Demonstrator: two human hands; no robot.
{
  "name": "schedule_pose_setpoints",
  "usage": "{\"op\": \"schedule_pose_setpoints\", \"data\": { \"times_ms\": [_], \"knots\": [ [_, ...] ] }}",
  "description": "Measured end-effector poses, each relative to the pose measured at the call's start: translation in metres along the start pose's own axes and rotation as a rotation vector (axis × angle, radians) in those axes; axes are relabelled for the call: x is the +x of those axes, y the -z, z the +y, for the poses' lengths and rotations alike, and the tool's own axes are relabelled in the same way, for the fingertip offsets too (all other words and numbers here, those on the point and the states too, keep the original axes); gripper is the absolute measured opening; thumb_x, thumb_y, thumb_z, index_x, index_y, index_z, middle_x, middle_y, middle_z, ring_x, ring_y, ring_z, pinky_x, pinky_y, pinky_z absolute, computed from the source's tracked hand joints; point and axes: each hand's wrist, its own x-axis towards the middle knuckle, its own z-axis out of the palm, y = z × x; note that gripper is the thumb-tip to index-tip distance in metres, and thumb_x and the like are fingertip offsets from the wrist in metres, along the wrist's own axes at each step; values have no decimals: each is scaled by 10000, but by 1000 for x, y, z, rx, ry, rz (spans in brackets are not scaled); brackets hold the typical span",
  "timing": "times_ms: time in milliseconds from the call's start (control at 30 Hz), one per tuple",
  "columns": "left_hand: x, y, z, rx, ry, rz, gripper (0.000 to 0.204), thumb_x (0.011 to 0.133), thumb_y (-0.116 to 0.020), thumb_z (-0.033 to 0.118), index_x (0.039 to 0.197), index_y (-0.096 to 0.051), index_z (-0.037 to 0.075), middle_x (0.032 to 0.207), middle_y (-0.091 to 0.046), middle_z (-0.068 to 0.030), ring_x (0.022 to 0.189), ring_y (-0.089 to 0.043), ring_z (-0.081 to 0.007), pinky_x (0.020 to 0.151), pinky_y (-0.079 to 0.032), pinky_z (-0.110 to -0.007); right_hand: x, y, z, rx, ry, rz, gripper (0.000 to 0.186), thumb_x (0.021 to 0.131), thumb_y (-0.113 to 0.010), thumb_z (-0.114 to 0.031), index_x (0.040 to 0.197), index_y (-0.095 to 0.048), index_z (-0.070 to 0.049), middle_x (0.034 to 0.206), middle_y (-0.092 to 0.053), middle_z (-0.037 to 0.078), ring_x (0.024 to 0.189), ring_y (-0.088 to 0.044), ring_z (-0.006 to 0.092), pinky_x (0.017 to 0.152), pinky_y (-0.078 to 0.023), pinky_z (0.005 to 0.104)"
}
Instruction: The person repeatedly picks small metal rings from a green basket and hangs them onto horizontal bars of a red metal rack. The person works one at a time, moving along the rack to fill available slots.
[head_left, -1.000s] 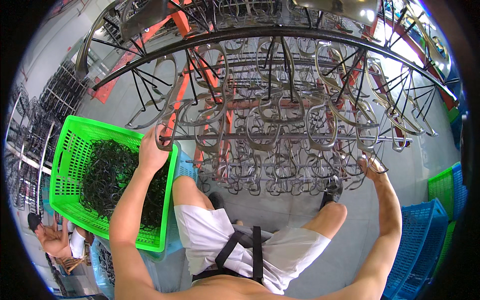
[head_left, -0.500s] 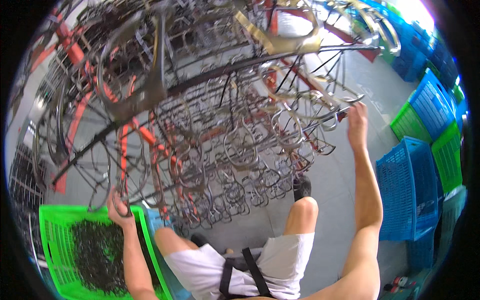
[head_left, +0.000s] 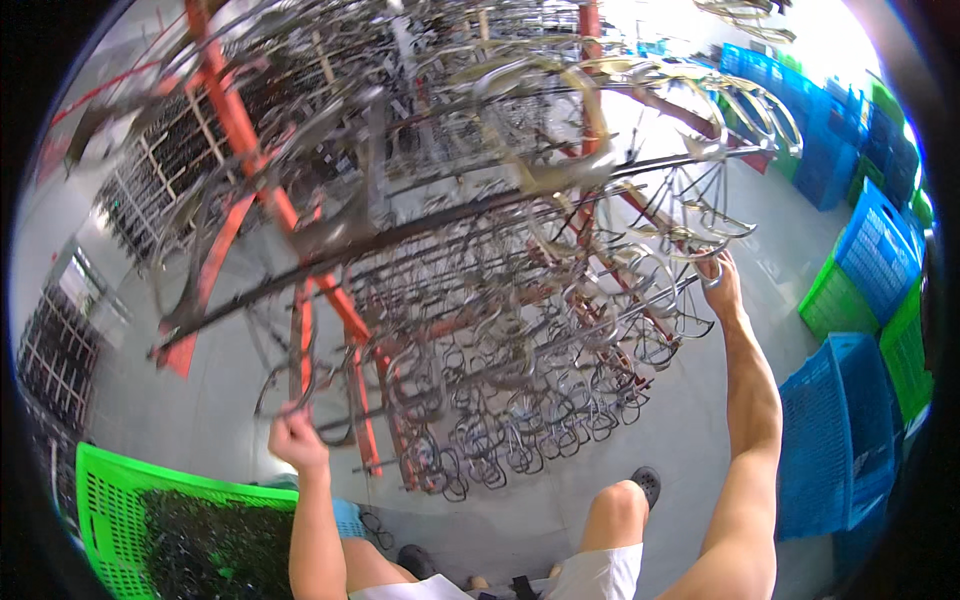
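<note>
1. Frame [head_left: 230, 105]: red posts and slanting struts, filling the upper middle behind the held bar, amid rows of hung metal.
2. Upper bar [head_left: 460, 212]: dark, crosses above the held one on a similar slant; its large, blurred hangings partly cover the view.
3. Crates [head_left: 865, 250]: blue and green, stacked at the far right.
4. Blue basket [head_left: 820, 440]: beside the right forearm.
5. Green basket [head_left: 105, 500]: lower left, next to the left forearm, heaped with dark pieces [head_left: 210, 540].
6. Bar [head_left: 630, 311]: between the hands, in front of the person; its long axis rises from lower left to upper right.
7. Left hand [head_left: 298, 440]: fist closed on the bar's left end.
8. Right hand [head_left: 722, 285]: fingers curled round its right end.
9. Loops [head_left: 418, 408]: grey metal, hanging along the bar.
</note>
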Motion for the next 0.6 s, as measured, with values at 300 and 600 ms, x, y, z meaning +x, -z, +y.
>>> {"op": "schedule_pose_setpoints", "data": {
  "times_ms": [300,600],
  "knots": [
    [90,-136,-12,366,-186,-130,400,918,-546,365,1043,-595,-11,994,-619,-215,991,-552,-387,875,-420,-461,-9,-43,92,-427,-5,-141,259,892,-501,-134,1090,-648,-55,1002,-641,187,922,-588,361,814,-460,434],
    [-154,32,-167,333,706,-971,254,845,-568,299,956,-592,72,894,-665,-147,856,-635,-327,734,-493,-419,-32,-6,-39,-555,48,-357,363,976,-417,-351,1093,-637,-88,948,-630,131,846,-560,361,743,-420,453]
  ]
}}
